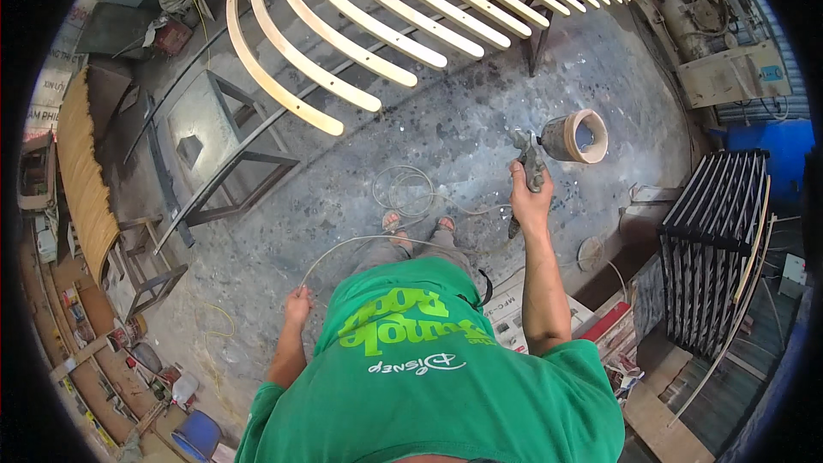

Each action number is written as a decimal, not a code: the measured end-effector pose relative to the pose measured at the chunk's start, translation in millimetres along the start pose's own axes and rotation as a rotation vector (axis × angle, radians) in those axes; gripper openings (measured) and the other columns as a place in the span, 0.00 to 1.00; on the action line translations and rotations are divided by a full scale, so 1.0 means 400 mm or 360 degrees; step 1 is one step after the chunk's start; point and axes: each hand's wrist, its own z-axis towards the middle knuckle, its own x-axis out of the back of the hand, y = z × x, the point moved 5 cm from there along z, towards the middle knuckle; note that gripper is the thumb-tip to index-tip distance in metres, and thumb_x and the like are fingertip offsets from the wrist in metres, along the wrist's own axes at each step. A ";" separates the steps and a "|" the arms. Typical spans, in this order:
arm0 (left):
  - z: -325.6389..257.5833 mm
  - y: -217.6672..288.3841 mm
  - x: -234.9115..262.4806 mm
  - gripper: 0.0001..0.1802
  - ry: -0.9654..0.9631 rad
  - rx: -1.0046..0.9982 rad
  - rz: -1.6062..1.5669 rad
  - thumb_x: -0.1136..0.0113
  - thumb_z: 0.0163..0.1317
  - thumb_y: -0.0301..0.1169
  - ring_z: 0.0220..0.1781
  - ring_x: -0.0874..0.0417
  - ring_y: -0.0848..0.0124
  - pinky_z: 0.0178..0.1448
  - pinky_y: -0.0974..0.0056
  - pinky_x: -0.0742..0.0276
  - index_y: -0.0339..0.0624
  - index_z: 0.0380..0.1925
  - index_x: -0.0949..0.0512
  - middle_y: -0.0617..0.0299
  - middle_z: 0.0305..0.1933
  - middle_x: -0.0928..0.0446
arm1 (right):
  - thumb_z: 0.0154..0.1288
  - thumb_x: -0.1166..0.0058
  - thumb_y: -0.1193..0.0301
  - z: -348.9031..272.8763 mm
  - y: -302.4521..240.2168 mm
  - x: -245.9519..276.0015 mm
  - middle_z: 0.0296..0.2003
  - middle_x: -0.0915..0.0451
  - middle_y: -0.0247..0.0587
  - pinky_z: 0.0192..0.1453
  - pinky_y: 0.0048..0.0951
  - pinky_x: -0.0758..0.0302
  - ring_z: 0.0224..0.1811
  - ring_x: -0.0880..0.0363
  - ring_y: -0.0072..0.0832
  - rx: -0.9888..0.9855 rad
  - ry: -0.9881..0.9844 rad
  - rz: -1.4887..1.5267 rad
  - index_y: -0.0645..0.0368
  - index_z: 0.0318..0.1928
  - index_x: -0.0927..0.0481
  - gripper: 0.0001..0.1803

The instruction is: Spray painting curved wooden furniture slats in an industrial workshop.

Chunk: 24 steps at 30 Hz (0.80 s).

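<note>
My right hand (533,197) is wrapped round the handle of a grey, stained spray gun (530,161), held out ahead of me to the right. A round cup (561,139) with a pale rim is attached to the gun, and its open mouth shows. Down by my left side, my left hand (297,302) is closed on a thin pale hose (377,237). That hose arcs in front of my legs toward the gun. Ahead, a row of curved pale wooden slats (377,60) with small dark holes rests on a rack, apart from both hands.
More hose (410,193) lies coiled on the stained floor by my feet. A metal-framed stand (214,133) is at left, near a curved brown slatted panel (86,171). Black slatted frames (707,249) are stacked at right, below a machine (737,73). A blue bucket (197,435) sits lower left.
</note>
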 end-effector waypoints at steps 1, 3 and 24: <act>-0.009 0.014 -0.007 0.19 -0.0019 0.0008 -0.0021 0.47 0.69 0.46 0.19 0.26 0.73 0.26 0.65 0.32 0.41 0.37 0.19 0.62 0.18 0.25 | 0.67 0.43 0.73 -0.011 -0.004 0.001 0.30 0.20 0.33 0.38 0.26 0.28 0.32 0.26 0.18 -0.0010 -0.0003 -0.0005 0.64 0.40 0.21 0.07; -0.010 0.017 -0.013 0.19 -0.0012 0.0018 0.0019 0.47 0.69 0.45 0.20 0.25 0.73 0.27 0.65 0.31 0.41 0.37 0.19 0.62 0.19 0.25 | 0.66 0.43 0.73 -0.039 -0.041 -0.003 0.27 0.23 0.28 0.35 0.25 0.30 0.30 0.30 0.16 0.0126 -0.0098 -0.0020 0.64 0.38 0.23 0.06; -0.256 -0.150 -0.276 0.24 0.0143 0.0063 -0.0047 0.48 0.69 0.49 0.24 0.22 0.70 0.32 0.61 0.26 0.35 0.37 0.20 0.59 0.22 0.23 | 0.59 0.40 0.78 -0.166 -0.060 -0.092 0.41 0.22 0.51 0.46 0.36 0.25 0.40 0.21 0.45 0.0524 -0.1278 0.0070 0.68 0.43 0.24 0.12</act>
